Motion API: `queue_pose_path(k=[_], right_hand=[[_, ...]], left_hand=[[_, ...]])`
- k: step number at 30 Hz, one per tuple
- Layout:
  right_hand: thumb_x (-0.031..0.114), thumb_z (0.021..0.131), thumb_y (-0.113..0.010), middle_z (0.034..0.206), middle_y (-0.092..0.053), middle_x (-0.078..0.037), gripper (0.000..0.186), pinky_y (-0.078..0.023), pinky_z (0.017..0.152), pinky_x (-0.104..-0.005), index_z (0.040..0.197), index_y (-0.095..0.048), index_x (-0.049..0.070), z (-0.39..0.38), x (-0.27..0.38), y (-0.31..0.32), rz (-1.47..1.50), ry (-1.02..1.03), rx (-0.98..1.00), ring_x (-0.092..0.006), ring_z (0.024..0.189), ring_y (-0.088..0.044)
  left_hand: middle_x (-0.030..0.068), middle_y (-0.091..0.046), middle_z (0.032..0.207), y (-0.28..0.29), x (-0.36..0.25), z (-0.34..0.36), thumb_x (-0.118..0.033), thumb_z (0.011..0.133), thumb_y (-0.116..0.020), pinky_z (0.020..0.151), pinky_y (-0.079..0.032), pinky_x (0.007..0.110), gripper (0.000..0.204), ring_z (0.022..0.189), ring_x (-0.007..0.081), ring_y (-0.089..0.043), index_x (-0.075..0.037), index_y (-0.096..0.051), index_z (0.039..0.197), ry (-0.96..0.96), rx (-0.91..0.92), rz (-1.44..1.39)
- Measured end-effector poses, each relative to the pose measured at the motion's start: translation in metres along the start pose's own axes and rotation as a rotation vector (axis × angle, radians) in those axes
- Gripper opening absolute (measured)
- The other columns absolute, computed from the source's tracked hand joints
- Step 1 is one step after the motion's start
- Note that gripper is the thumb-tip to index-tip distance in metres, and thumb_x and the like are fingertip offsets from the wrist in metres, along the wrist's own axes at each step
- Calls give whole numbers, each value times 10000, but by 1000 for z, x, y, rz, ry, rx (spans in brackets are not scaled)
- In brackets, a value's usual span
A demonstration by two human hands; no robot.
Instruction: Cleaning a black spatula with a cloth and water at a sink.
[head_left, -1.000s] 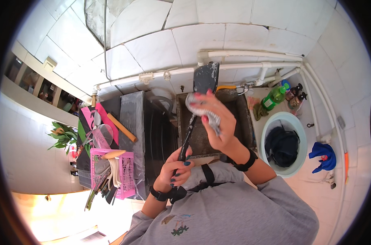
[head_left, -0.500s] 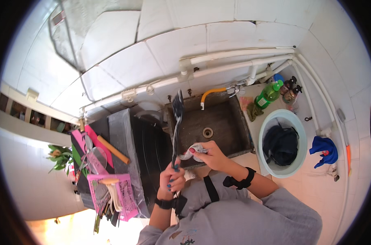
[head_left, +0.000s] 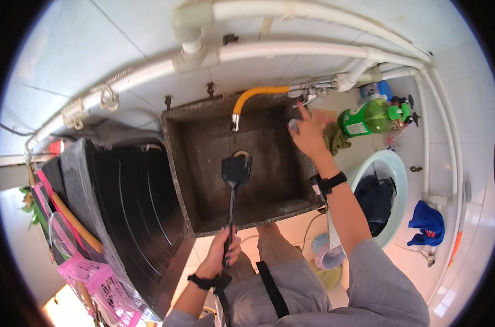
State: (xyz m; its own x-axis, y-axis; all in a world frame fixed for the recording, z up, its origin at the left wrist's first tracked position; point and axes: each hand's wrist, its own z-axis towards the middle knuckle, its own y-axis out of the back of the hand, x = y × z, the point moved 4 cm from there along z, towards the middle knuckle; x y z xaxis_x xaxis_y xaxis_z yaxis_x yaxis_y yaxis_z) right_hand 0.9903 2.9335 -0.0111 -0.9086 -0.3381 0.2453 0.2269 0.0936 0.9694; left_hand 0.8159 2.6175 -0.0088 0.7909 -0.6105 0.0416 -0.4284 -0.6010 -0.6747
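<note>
A black spatula (head_left: 237, 170) hangs over the stone sink (head_left: 181, 185), its flat head partly covering the drain. My left hand (head_left: 220, 250) is closed around its handle at the sink's front edge. At the sink's far right corner, my right hand (head_left: 308, 133) reaches toward the tap handle (head_left: 309, 98) with the index finger stretched out. A bit of a grey-white scrubbing cloth (head_left: 293, 126) shows at its curled fingers; the rest is hidden. Whether the fingertip touches the tap handle I cannot tell. The yellow tap hose (head_left: 255, 94) bends down over the sink, with no water visible.
Right of the sink are a green bottle (head_left: 364, 118), an olive cloth (head_left: 336, 137) and a pale basin (head_left: 401, 204) with dark fabric. A black cabinet (head_left: 133, 201) and a pink basket (head_left: 97, 278) stand at left. White pipes (head_left: 296, 50) run along the wall.
The spatula has gone from upright in front of me to low over the sink. My right hand has left it and moved right to the tap. The view has shifted closer to the sink.
</note>
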Motion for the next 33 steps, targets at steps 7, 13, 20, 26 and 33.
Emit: queue_pose_path(k=[7, 13, 20, 26, 33], right_hand=[[194, 746, -581, 1267, -471, -83, 188, -450, 817, -412, 776, -643, 18, 6, -14, -29, -116, 63, 86, -347, 911, -573], [185, 785, -589, 923, -633, -161, 214, -509, 705, -347, 824, -618, -24, -17, -2, -35, 628, -344, 21, -264, 778, -627], [156, 794, -597, 991, -524, -127, 282, -552, 644, -399, 1004, -484, 7, -59, -23, -62, 1478, -994, 33, -240, 896, -558], [167, 790, -643, 991, -577, -125, 332, -477, 755, -306, 1033, -512, -17, -34, -78, -20, 824, -608, -528, -189, 872, -566], [220, 762, -682, 1179, -455, -201, 637, -378, 893, -323, 1197, -339, -93, -27, -83, -20, 975, -587, -550, -240, 1056, -472]], left_hand=[[7, -352, 540, -23, -39, 74, -322, 953, -339, 306, -282, 233, 199, 357, 99, -320, -137, -409, 929, -246, -14, 104], [23, -410, 597, -16, -42, 103, -278, 953, -341, 428, -379, 250, 179, 459, 116, -405, -112, -407, 939, -325, -70, 139], [55, -522, 815, 1, -35, 122, -178, 945, -389, 724, -470, 308, 123, 759, 155, -529, -76, -432, 999, -430, -74, 116], [95, -560, 936, 21, -42, 132, -131, 934, -412, 826, -463, 331, 137, 877, 187, -555, -58, -443, 1046, -432, -51, 164], [130, -551, 1023, 18, -54, 138, -103, 926, -414, 854, -452, 319, 198, 974, 223, -559, -43, -425, 1114, -475, -24, 250]])
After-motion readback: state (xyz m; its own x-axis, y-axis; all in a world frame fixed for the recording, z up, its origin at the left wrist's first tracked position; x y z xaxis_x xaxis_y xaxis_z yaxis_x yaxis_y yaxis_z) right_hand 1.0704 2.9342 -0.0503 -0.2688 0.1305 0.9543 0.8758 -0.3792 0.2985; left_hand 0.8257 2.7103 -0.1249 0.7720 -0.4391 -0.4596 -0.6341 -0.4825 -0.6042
